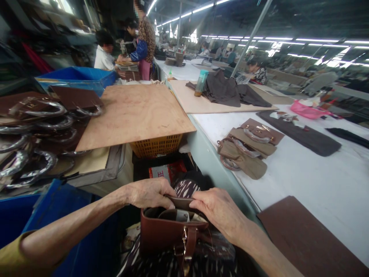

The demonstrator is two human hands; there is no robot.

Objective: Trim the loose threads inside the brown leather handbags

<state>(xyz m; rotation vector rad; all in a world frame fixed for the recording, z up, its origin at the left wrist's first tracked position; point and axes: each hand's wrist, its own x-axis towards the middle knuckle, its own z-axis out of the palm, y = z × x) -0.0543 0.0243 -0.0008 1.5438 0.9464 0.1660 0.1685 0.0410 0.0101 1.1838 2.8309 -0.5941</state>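
A brown handbag (161, 235) rests on my lap with its mouth facing up. My left hand (152, 194) pinches the far rim of the bag on its left side, thumb inside. Close by, my right hand (215, 207) grips the same rim further right, between thumb and fingers. A strap with a metal buckle (184, 240) hangs down the near side. Inside the bag, pale material (183, 216) shows between the lining walls. Clear plastic wrap (221, 242) lies at the bag's right, and what it covers is hard to make out.
On the white table at right lie brown bag parts (248, 148) and a dark brown panel (305, 234). Plastic-wrapped handles (43, 119) pile up at left near blue bins (77, 77). A plywood board (138, 109) spans ahead above a yellow basket (157, 145). Co-workers are further back.
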